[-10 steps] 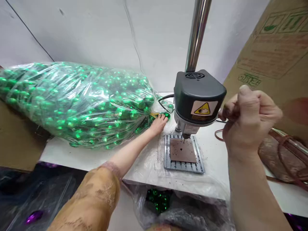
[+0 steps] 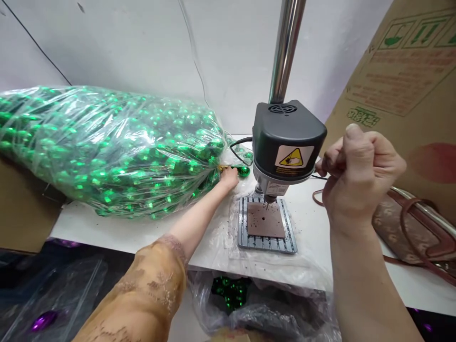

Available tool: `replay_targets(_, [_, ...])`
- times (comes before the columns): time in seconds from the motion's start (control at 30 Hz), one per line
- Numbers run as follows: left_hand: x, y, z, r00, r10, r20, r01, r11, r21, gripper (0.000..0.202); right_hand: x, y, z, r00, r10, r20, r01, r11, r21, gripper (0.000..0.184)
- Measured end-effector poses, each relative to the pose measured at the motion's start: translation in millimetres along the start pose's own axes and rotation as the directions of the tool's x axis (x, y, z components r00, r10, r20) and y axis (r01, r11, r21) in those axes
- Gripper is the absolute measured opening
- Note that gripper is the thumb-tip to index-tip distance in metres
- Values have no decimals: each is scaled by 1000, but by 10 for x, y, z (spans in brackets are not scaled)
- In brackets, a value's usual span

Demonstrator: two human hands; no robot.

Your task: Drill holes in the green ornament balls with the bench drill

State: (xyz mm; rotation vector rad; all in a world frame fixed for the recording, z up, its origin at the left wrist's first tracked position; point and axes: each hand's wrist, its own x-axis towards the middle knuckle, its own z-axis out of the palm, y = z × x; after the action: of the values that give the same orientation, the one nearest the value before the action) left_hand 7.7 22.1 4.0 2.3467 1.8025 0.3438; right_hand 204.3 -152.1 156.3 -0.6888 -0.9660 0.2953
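My left hand (image 2: pixel 228 178) reaches to the gathered neck of a large clear plastic bag of shiny green baubles (image 2: pixel 107 152), by a gold tie (image 2: pixel 223 167) and a loose green bauble (image 2: pixel 243 171). Its fingertips are mostly hidden. My right hand (image 2: pixel 359 173) is raised in a fist to the right of a grey bench drill (image 2: pixel 288 142), pinching a thin black cable (image 2: pixel 319 176). The drill bit sits just above a brown drilled plate (image 2: pixel 265 219), which lies on the drill's slotted grey base (image 2: pixel 267 242).
A steel column (image 2: pixel 287 47) rises behind the drill head. A cardboard carton (image 2: pixel 402 85) leans at the right, above a brown patterned handbag (image 2: pixel 409 228). Below the white table edge (image 2: pixel 107 235) hangs a plastic bag holding green baubles (image 2: pixel 228 294). A purple bauble (image 2: pixel 43 320) lies low at the left.
My left hand's fingers have curled in closer to the bag's neck. The whole view has shifted slightly, and my right hand stays raised in about the same place beside the drill.
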Motion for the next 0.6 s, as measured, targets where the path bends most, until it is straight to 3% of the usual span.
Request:
replay_targets(0.07, [-106, -62, -38, 998, 22, -66, -31, 991, -130, 34, -7, 9, -4, 1000, -2, 2, 2, 1000, 5, 43])
replay_targets(0.13, [-278, -120, -49, 988, -4, -156, -71, 879, -472, 33, -16, 19, -8, 1000, -16, 6, 16, 1000, 9, 43])
replay_targets(0.17, [-384, -142, -44, 983, -60, -175, -79, 721, -688, 31, -20, 24, -10, 1000, -19, 5, 19, 1000, 12, 42])
replay_targets(0.23, [-620, -163, -20, 979, -183, -95, -50, 238, -970, 26, -28, 32, -10, 1000, -16, -5, 16, 1000, 20, 42])
replay_targets(0.3, [-860, -150, 9, 975, -214, 53, 21, -150, -988, 25, -32, 36, -6, 1000, -13, -21, 14, 1000, 22, 42])
replay_targets(0.37, [-1070, -112, 36, 970, -195, 142, 68, -345, -936, 31, -34, 35, -4, 999, -18, -32, 18, 1000, 20, 41])
replay_targets(0.4, [-1157, -87, 51, 969, -184, 163, 82, -384, -920, 35, -34, 33, -3, 999, -22, -33, 22, 1000, 21, 41])
replay_targets(0.47, [-1291, -35, 87, 970, -165, 179, 108, -368, -924, 43, -32, 29, -6, 999, -21, -30, 22, 999, 28, 40])
replay_targets(0.6, [-1412, 58, 218, 980, -176, 88, 75, -80, -994, 62, -28, 22, -17, 1000, -13, -15, 14, 1000, 27, 41])
